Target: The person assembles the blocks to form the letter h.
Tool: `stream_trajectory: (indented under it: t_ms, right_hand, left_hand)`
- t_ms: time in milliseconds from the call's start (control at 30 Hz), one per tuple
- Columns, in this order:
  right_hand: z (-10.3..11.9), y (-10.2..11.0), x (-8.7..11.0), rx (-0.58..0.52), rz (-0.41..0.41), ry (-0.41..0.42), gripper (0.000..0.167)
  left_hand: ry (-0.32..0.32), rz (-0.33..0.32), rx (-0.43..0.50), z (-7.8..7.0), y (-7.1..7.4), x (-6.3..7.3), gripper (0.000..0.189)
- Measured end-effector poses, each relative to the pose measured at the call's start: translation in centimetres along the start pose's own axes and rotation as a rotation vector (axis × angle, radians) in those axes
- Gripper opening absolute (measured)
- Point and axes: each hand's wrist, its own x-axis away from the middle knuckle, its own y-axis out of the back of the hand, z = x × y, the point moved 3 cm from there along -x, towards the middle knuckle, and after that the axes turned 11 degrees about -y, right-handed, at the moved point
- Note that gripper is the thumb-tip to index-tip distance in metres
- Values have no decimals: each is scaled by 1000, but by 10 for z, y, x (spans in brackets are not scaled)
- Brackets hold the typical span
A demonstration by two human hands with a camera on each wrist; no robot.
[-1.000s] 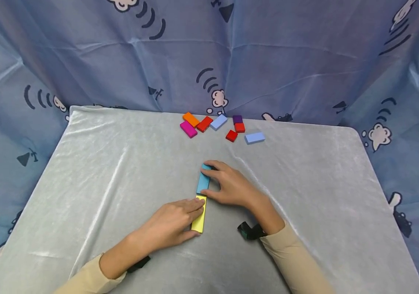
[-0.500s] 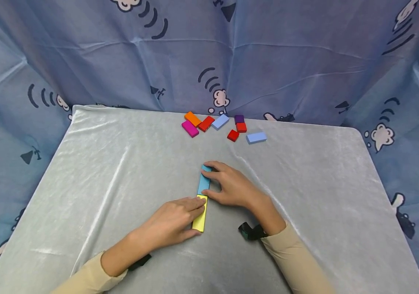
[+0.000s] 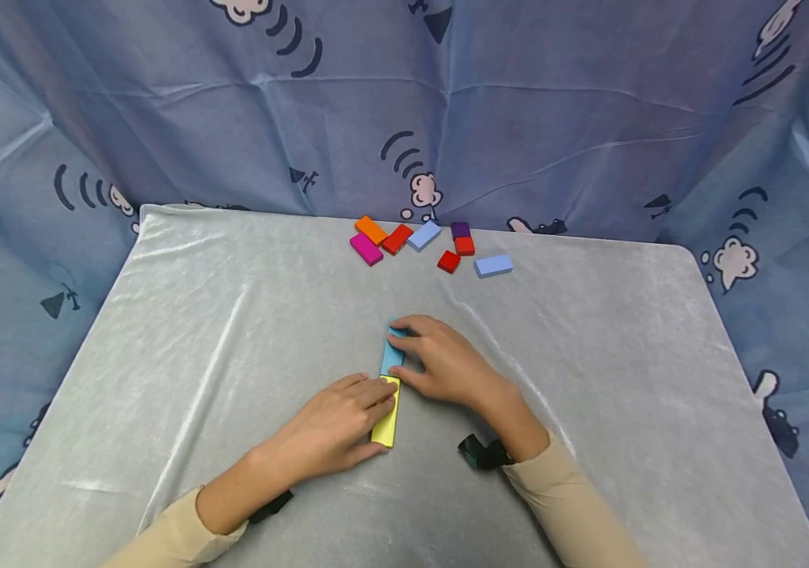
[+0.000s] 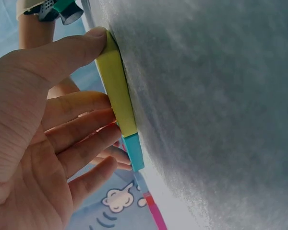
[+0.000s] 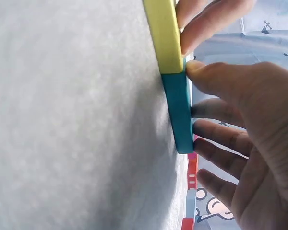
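Observation:
Two flat rectangular blocks lie end to end on the cloth, a yellow block (image 3: 384, 431) nearer and a light blue block (image 3: 393, 359) beyond it. My left hand (image 3: 336, 426) lies across the yellow block, thumb at its near end and fairly straight fingers touching its top, as the left wrist view also shows. Over the blue block is my right hand (image 3: 447, 363). Its thumb (image 5: 201, 72) touches the top near the joint, while loosely extended fingers rest along the far part. In the right wrist view, the ends of the yellow and blue blocks meet.
Near the back edge lie an orange block (image 3: 371, 229), a magenta block (image 3: 366, 248), several red pieces (image 3: 398, 239), a purple piece (image 3: 460, 229) and pale blue blocks (image 3: 493, 266). Grey cloth (image 3: 162, 355) covers the table; a patterned blue curtain (image 3: 347, 118) hangs behind it.
My right fingertips have shifted slightly nearer along the blue block. The left hand's fingers have spread a little, its thumb staying at the yellow block's near end. Both blocks look unmoved.

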Motion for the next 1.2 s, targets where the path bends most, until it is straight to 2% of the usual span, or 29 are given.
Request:
stream_trajectory:
  t_ms: [167,433,633,800,1033,1200]
  right_hand:
    - [2,1,1,12,2,-13,51]
    - [1,0,-2,-11,-5,-11,49]
    - [-2,1,-3,-47,-10,-37,45]
    - [-7,5,-5,-96,-40,-48,41]
    - [-14,13,-13,-147,-52,-54,39]
    - [-18,21,-20,-186,-53,-65,38]
  left_hand:
    - [-11,-9,-16,0,2,-1,65]
    - [-6,-69,-9,3,0,-1,61]
    - [2,-40,4,3,0,-1,64]
    - [23,-42,44,3,1,-1,61]
    - [56,-60,151,7,1,-4,43]
    - [66,-33,192,12,3,-9,33]
